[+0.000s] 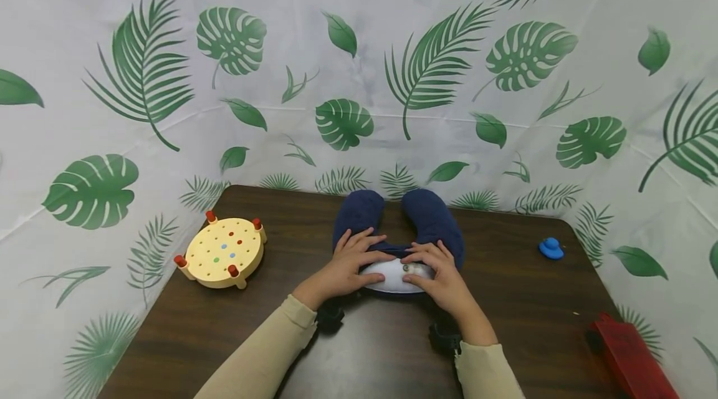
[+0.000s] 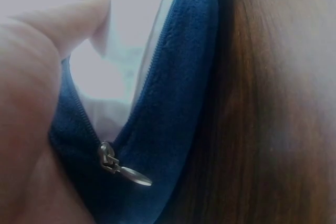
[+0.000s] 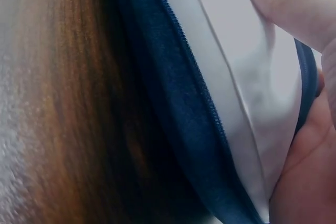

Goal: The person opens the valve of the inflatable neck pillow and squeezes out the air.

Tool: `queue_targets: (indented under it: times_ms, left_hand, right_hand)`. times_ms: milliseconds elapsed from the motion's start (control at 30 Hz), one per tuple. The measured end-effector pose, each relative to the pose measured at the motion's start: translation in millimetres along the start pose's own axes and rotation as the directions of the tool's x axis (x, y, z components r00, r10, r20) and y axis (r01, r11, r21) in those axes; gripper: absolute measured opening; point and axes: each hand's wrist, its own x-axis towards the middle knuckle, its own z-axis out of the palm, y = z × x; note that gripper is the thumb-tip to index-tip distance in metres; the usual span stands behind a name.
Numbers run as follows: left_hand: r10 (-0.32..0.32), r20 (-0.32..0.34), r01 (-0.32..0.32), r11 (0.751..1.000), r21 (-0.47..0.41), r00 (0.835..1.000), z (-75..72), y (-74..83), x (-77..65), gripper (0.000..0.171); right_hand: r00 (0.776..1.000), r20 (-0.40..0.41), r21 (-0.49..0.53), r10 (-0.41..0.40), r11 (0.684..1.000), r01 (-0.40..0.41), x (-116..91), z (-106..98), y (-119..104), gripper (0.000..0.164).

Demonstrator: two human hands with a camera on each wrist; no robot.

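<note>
A dark blue U-shaped neck pillow (image 1: 433, 224) lies on the table, its two ends toward the back. Along its near curve the zipper is undone, baring the white inner cushion (image 1: 387, 275). My left hand (image 1: 350, 265) grips the left side of the curve, fingers spread over the blue cover and thumb on the white. On the right side, my right hand (image 1: 440, 271) holds it likewise, its thumb on the white beside a small greenish mark. In the left wrist view a metal zipper pull (image 2: 131, 174) hangs at one end of the opening. Zipper teeth (image 3: 197, 72) edge the cover in the right wrist view.
A round yellow pegboard toy (image 1: 224, 252) with red-tipped posts stands at the left of the brown table (image 1: 370, 349). Toward the right lies a small blue hat-shaped piece (image 1: 551, 248). A red case (image 1: 634, 355) sits at the near right edge. Leaf-printed cloth (image 1: 291, 31) hangs behind.
</note>
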Motion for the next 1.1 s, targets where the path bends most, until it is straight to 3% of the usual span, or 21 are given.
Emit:
queue_targets:
  times_ms: [367,733,967,1100]
  left_hand:
    - [-0.008,-0.016,0.008,1.000,-0.003,1.000,2.8,-0.9,-1.2,0.049]
    - [0.011,-0.020,-0.011,1.000,-0.013,1.000,1.1,-1.7,-1.5,0.045]
    - [-0.056,-0.026,0.054,0.996,-0.069,0.998,5.1,-2.6,1.2,0.037]
    - [-0.099,-0.065,0.091,0.989,-0.112,0.993,8.1,-2.1,2.6,0.046]
  right_hand:
    - [1.000,-0.024,-0.017,0.006,1.000,-0.006,1.7,5.6,2.9,0.026]
    - [0.997,-0.081,-0.023,0.018,1.000,-0.020,1.4,8.6,-1.6,0.029]
    - [0.995,-0.099,-0.014,0.021,1.000,-0.023,3.0,7.4,-5.8,0.028]
    - [0.994,-0.111,-0.015,0.013,1.000,-0.015,3.4,7.6,-5.7,0.028]
